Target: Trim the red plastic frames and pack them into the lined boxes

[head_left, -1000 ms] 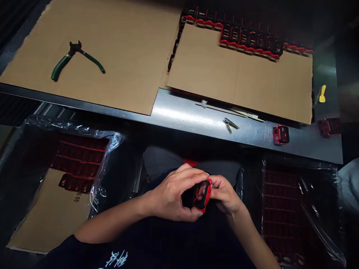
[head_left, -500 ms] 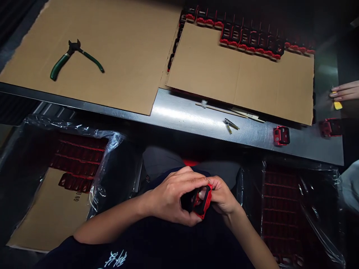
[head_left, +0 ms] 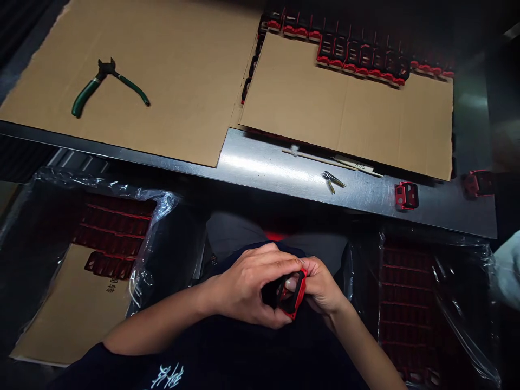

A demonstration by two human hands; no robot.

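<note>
Over my lap I hold a small red-and-black frame-like housing (head_left: 299,295), tilted so its hollow opening shows. My left hand (head_left: 260,284) wraps round it, fingers along the top and thumb below. From the other side my right hand (head_left: 319,284) grips its edge, with a fingertip showing inside the opening. Whether the right hand also has a small tool or part is hidden. A similar red-and-black housing (head_left: 407,196) sits on the metal table (head_left: 260,168) ahead and to the right.
Green-handled cutting pliers (head_left: 87,97) lie on cardboard (head_left: 170,92) at left. Rows of housings (head_left: 361,62) surround another cardboard sheet (head_left: 292,92). A thin stick (head_left: 320,158) and small tweezers-like tool (head_left: 333,180) lie nearby. Plastic-lined bins (head_left: 162,203) (head_left: 485,249) flank me; another housing (head_left: 479,184) is far right.
The other person's hand with a yellow item at the right edge has left the view. My hands keep hold of the housing, with only a slight finger shift inside it.
</note>
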